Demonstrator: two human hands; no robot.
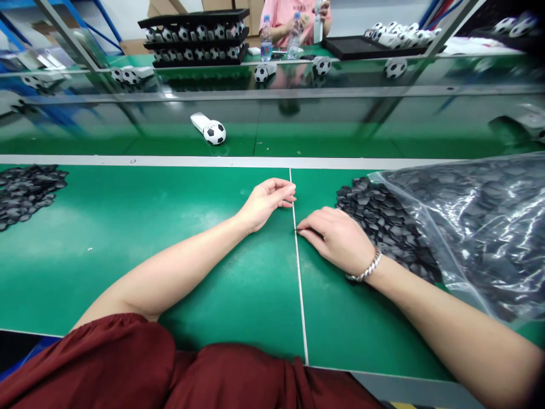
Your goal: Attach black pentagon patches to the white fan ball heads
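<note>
My left hand [269, 199] is above the middle of the green table [170, 199], thumb and fingertips pressed together; whatever is between them is too small to make out. To its right, my right hand [338, 236] pinches a small dark piece [296, 229] over the white line [298, 267]. Just beyond the right hand lies a heap of flat black pieces [383, 218], spilling from a clear plastic bag [489, 227]. Another heap of black pieces [25, 190] sits at the far left.
Behind the white strip [170, 161], a white device with a football-patterned ball [214, 132] lies on the green belt [149, 133]. Farther back are stacked black trays [198, 42], water bottles [266, 40], a black tray [361, 47] and a person in pink [281, 20].
</note>
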